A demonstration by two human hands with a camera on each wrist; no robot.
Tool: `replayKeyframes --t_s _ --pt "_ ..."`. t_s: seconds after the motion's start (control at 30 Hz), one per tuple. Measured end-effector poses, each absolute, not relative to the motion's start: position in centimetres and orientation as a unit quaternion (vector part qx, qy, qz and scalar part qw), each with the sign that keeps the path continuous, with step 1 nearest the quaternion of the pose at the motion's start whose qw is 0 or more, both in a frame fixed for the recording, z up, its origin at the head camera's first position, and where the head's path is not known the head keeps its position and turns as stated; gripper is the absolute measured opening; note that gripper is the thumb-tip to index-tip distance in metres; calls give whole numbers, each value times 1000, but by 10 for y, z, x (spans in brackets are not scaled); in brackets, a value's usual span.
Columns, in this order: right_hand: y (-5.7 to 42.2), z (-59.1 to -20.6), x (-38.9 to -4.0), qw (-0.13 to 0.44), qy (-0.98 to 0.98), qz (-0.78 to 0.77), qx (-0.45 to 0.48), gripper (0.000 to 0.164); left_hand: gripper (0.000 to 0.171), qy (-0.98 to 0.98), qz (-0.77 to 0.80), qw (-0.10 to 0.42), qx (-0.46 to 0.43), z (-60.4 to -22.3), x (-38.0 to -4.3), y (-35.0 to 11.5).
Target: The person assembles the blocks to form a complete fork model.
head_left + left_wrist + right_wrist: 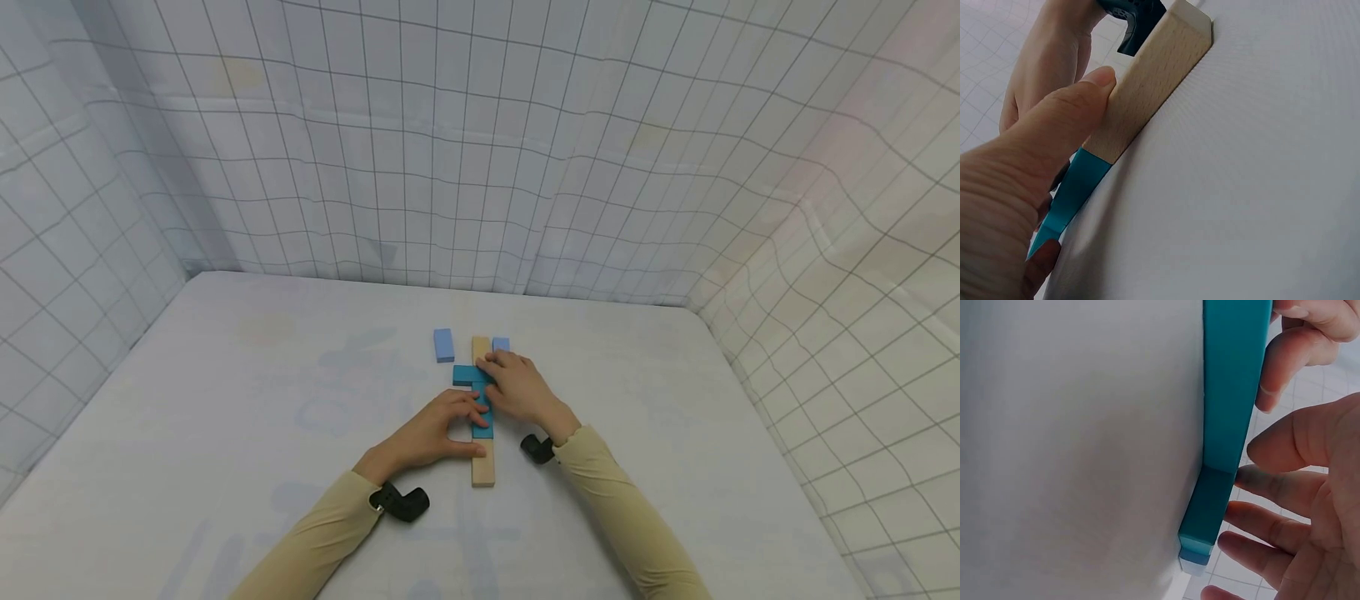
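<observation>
Flat blocks form a line on the table. A teal block (482, 432) lies lengthwise, its far end against a second teal block (462, 375) set crosswise. At its near end sits a plain wooden block (483, 472). My left hand (429, 431) rests its fingertips on the lengthwise teal block, and its thumb (1075, 100) touches the wooden block's edge. My right hand (522, 392) lays its fingers over the right part of the crosswise block, hiding that end. In the right wrist view its thumb (1285, 440) is close beside the lengthwise teal block.
Beyond the crosswise block lies another wooden block (480, 346), partly hidden by my right fingers. Light blue blocks stand to its left (444, 345) and right (501, 342). The white table (225, 400) is bordered by grid-patterned curtains (450, 167). Both wrists wear black cameras.
</observation>
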State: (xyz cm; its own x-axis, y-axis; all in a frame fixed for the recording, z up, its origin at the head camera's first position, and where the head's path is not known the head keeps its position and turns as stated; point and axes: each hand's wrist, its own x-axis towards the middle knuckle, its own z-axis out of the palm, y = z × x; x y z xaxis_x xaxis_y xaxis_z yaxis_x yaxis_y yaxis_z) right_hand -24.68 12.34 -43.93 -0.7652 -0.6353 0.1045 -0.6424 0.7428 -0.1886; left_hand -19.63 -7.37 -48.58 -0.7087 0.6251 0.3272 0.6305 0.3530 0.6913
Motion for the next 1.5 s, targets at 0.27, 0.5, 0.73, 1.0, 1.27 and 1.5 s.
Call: replayKeyframes --t_s 0.27,0.5,0.73,1.0,1.27,1.5 --pt "125 -437 -245 9 -924 151 351 38 31 -821 -420 9 -385 -486 -197 -74" --pt "129 -439 -247 22 -917 158 366 36 30 -821 -420 10 -385 -487 -197 -74" --pt "132 -439 -247 20 -914 162 371 40 31 -824 -413 10 -387 -487 -197 -74" --pt "131 -439 -246 9 -917 161 364 40 32 -831 -392 12 -394 -477 -193 -75" --pt "131 -443 -247 7 -916 179 359 40 36 -851 -327 36 -410 -468 -189 -74" --pt "133 -443 -248 2 -915 194 355 41 34 -850 -300 59 -429 -465 -187 -71"
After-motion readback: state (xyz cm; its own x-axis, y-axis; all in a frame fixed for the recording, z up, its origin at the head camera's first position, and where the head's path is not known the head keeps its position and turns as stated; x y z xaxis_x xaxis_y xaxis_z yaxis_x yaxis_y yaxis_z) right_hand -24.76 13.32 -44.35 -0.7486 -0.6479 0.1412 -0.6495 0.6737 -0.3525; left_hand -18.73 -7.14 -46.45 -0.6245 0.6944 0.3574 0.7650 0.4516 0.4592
